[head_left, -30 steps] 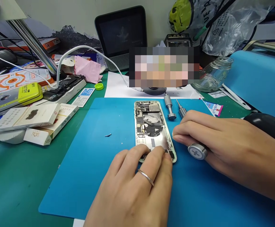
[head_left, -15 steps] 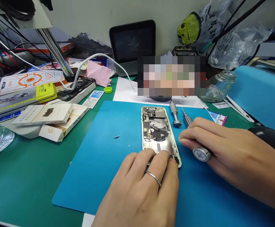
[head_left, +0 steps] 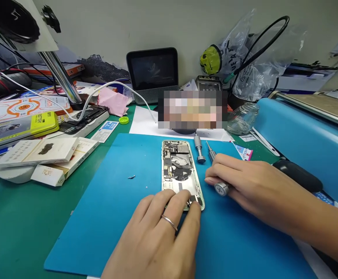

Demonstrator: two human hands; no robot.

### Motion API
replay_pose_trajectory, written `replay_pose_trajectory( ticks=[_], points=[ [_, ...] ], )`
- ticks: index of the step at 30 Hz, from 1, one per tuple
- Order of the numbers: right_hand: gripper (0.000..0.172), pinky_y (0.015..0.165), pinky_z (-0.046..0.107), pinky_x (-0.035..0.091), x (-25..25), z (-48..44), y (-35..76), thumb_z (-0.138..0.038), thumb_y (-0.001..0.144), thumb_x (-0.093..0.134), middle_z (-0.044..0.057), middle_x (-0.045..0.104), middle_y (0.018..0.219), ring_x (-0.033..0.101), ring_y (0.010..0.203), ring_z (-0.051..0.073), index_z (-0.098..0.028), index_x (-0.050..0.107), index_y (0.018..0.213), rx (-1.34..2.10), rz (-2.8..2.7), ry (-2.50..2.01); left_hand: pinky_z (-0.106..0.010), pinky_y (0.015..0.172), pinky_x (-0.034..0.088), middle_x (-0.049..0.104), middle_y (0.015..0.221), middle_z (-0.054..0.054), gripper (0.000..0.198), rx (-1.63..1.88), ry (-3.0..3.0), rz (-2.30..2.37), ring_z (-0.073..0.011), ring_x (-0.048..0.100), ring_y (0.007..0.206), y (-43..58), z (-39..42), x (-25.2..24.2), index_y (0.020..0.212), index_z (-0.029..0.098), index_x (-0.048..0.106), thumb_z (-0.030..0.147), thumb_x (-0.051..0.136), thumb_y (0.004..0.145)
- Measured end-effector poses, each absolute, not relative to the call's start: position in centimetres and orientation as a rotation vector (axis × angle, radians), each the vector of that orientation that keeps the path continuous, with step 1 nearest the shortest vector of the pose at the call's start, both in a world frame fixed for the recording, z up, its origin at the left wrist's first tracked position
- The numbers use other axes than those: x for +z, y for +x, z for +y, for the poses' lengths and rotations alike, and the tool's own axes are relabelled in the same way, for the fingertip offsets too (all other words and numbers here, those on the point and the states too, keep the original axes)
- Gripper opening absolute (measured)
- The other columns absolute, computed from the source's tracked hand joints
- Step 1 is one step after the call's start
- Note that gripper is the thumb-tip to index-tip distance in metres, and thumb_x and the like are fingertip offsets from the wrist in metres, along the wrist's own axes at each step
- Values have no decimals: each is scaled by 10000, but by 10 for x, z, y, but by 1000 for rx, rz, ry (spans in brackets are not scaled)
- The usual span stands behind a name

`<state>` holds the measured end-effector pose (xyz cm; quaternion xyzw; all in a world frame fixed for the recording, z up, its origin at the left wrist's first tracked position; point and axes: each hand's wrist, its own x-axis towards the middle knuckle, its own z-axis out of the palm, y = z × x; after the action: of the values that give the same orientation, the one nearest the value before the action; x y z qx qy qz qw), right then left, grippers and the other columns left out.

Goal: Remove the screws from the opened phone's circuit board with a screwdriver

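Note:
An opened phone (head_left: 183, 168) lies on the blue mat, back removed, its inner boards and a round dark patch showing. My left hand (head_left: 160, 236), with a ring on one finger, rests its spread fingers on the phone's lower end and hides part of it. My right hand (head_left: 241, 182) is closed around a grey screwdriver (head_left: 221, 188), whose round cross-marked cap faces me; its tip is hidden. Just beyond those fingers, a slim screwdriver (head_left: 211, 152) shows only its front part. Another grey screwdriver (head_left: 199, 149) lies between it and the phone.
A tiny metal piece (head_left: 131, 177) lies on the blue mat (head_left: 99, 217), left of the phone. Small boxes (head_left: 43, 151) are piled at left by a chrome stand (head_left: 61, 77). A glass jar (head_left: 243, 118), dark screen (head_left: 153, 69) and blue machine (head_left: 302, 135) stand behind and right.
The view has tilted up and turned right. My right hand with the screwdriver has come slightly closer to the phone and the lying screwdrivers. My left hand's fingers have spread and uncovered more of the phone's lower right corner.

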<state>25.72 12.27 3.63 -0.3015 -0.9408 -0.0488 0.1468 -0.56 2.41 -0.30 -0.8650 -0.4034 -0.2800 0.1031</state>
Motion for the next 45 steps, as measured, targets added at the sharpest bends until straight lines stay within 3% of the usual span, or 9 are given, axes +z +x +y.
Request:
replay_pose_trajectory(
  ticks=[6,16,21,24,28,35,40,45],
  points=[
    [263,578,320,411,39,125,259,-180,1101,491,37,708,920,600,646,168,-236,681,928,-73,-2699,-890,-398,1124,566,758,1495,-40,425,-799,-2588,-1260,-258,684,1347,-5,19,-3,1533,174,624,91,487,1139],
    [251,631,312,448,38,132,261,-140,1090,516,53,763,1003,686,760,181,-236,732,1005,-9,-2657,-894,-397,1127,545,744,1512,-42,442,-744,-2607,-1242,-258,667,1351,-6,18,-3,1557,174,618,109,499,1137],
    [238,675,321,529,44,140,263,-223,1138,537,54,751,980,730,795,190,-232,758,1050,-8,-2565,-848,-396,1121,578,733,1549,-40,484,-689,-2627,-1205,-262,675,1363,-12,22,-3,1612,179,589,138,514,1136],
    [249,762,339,568,55,145,267,-274,1170,543,67,755,1014,740,870,205,-226,769,1077,-46,-2499,-854,-392,1102,599,740,1542,-39,478,-688,-2629,-1201,-261,684,1360,-13,21,-3,1603,187,597,138,522,1133],
    [292,951,405,585,67,149,275,-364,1196,531,119,736,1190,725,1110,260,-231,790,1178,-130,-2352,-868,-388,1062,628,731,1553,-33,480,-684,-2631,-1213,-265,686,1364,-13,20,-1,1606,203,597,156,514,1135],
    [282,758,384,575,67,145,274,-406,1201,532,50,733,935,709,814,214,-282,740,1058,-14,-2286,-764,-402,1094,613,723,1564,-48,514,-667,-2629,-1203,-283,680,1363,-13,21,-4,1618,194,600,152,574,1106],
    [236,759,374,594,60,140,267,-424,1172,605,31,758,897,752,837,216,-295,724,1015,48,-2262,-602,-393,1089,614,723,1565,-37,513,-677,-2634,-1215,-277,681,1357,-13,21,-3,1620,201,602,158,573,1110],
    [320,762,327,606,56,137,259,-538,1125,672,14,752,838,754,813,183,-278,744,952,399,-2170,-595,-401,1088,617,729,1559,-43,503,-682,-2626,-1192,-276,689,1351,-15,18,-5,1612,194,605,150,558,1113]
  ],
)
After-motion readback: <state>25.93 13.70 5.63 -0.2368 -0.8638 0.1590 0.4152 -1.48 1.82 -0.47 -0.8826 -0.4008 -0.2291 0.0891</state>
